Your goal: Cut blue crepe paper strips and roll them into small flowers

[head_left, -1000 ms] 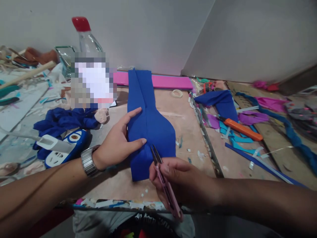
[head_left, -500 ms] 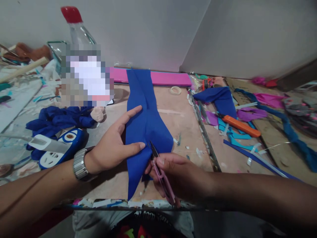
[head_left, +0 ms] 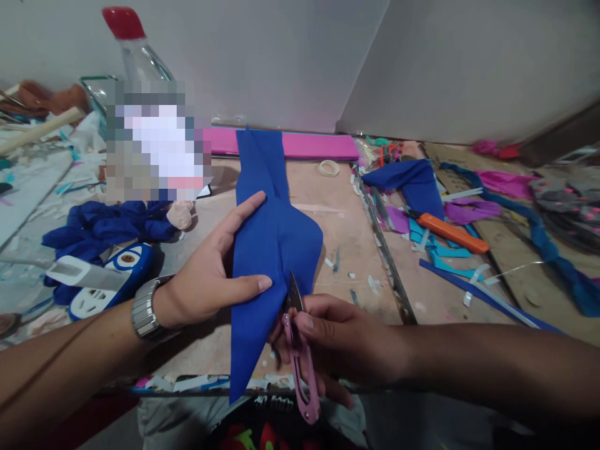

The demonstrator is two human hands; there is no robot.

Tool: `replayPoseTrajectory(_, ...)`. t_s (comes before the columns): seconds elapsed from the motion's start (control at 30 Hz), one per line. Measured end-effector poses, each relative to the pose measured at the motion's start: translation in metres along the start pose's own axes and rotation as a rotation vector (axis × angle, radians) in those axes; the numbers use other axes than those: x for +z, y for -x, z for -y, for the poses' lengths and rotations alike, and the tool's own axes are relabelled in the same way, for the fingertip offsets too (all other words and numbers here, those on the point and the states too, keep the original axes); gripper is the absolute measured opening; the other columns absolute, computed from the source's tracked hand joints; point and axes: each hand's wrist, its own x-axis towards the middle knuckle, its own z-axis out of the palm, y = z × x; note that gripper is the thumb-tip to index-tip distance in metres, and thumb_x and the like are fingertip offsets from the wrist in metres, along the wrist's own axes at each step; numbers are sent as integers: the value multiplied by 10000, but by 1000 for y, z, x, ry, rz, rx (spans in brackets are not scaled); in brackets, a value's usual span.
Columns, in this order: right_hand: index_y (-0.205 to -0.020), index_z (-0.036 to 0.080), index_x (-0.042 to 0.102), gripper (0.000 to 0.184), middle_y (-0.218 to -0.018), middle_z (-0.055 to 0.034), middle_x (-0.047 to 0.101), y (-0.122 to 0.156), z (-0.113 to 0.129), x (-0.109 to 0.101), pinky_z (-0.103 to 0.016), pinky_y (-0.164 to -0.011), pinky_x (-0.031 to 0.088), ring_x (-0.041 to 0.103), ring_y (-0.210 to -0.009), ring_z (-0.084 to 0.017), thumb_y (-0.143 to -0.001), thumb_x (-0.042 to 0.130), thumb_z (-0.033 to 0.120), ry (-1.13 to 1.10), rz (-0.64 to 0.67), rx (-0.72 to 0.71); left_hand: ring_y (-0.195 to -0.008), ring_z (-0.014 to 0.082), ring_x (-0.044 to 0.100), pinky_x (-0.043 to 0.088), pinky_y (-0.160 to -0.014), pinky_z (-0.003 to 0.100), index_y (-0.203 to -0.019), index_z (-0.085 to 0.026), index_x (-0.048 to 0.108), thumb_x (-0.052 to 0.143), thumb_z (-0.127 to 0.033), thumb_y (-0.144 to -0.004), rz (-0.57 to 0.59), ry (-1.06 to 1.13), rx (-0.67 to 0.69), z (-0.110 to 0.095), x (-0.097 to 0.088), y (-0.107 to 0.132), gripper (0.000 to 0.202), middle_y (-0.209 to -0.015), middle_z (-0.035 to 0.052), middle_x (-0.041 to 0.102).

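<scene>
Nearest, the right hand (head_left: 328, 328) is curled and pinches some pink snips (head_left: 302, 369). One dark blade points away, over the blue cloth (head_left: 257, 244); the other blade is hard to see.

The left hand (head_left: 201, 275) is spread, with its thumb and a fingertip lying on the cloth. A silver watch (head_left: 146, 309) is on that wrist.

The cloth is in the middle of the counter (head_left: 312, 187). Its pointy near end reaches the counter's front edge. Its far end lies over a long pink piece (head_left: 323, 147).

Past the left wrist is a blue and white power strip (head_left: 115, 281), next to a crumpled blue heap (head_left: 103, 225). Over on the right is an orange cutter (head_left: 454, 232), just beside a folded blue piece (head_left: 422, 181).

Farther off are a pale ring (head_left: 329, 167) and, at the far left, a clear bottle with a red cap (head_left: 124, 24). At the very back is a grey wall (head_left: 262, 56).
</scene>
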Motion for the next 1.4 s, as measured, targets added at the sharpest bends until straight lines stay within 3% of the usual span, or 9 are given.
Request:
replayPoseTrajectory(0.13,-999,114,677,398,-786,-36,698,-1,-2,0,-131,-360,475,644,-471,-86,-940,682,508,3,1,-14,-1118,337,712,635,-907,424,-1633,-289,266,878,-310,-722,29,-25,30,2,0,1,1098,-1565,147,489)
replayPoseTrajectory(0.3,-1071,115,660,416,-821,-43,726,-1,0,2,-128,-325,420,638,-448,-81,-939,684,510,25,23,1,-1201,372,665,620,-938,453,-1625,-295,295,884,-304,-706,46,-53,45,2,-4,2,1092,-1570,133,476)
replayPoseTrajectory(0.47,-806,85,662,547,-606,-19,679,3,2,0,-131,-308,295,471,-327,-33,-963,597,605,95,70,78,-1297,398,595,597,-989,469,-1620,-304,308,868,-315,-710,-30,-62,30,-3,-8,0,1068,-1589,102,456)
replayPoseTrajectory(0.63,-707,75,654,655,-603,-75,694,2,-3,-3,-142,-319,304,504,-356,-56,-968,526,663,97,190,87,-1339,408,559,559,-1050,503,-1618,-296,315,872,-330,-703,-38,-73,25,-2,-7,0,1072,-1563,104,481)
replayPoseTrajectory(0.77,-734,110,617,577,-628,-57,715,-2,-8,-1,-125,-348,373,537,-384,-59,-931,600,652,17,139,27,-1334,402,564,581,-1015,498,-1616,-309,311,880,-310,-697,8,-75,21,0,-5,2,1081,-1525,100,518)
replayPoseTrajectory(0.93,-764,118,609,548,-551,-30,681,-3,-9,0,-119,-344,399,551,-379,-70,-949,589,633,11,115,-15,-1403,415,500,598,-998,452,-1608,-289,335,892,-313,-688,21,-70,51,-1,0,3,1076,-1583,110,459)
replayPoseTrajectory(1.13,-788,131,596,512,-560,-21,689,-3,-7,1,-136,-307,394,540,-345,-78,-944,611,619,33,62,-40,-1467,408,425,616,-967,420,-1575,-425,360,877,-294,-714,50,-87,71,2,3,7,1013,-1691,-29,295)
replayPoseTrajectory(1.4,-764,135,589,562,-584,0,674,-1,-2,5,-130,-305,320,509,-355,-55,-916,614,675,128,-25,4,-1428,380,492,599,-1008,444,-1568,-490,329,859,-299,-747,61,-100,51,3,4,10,996,-1632,-32,416)
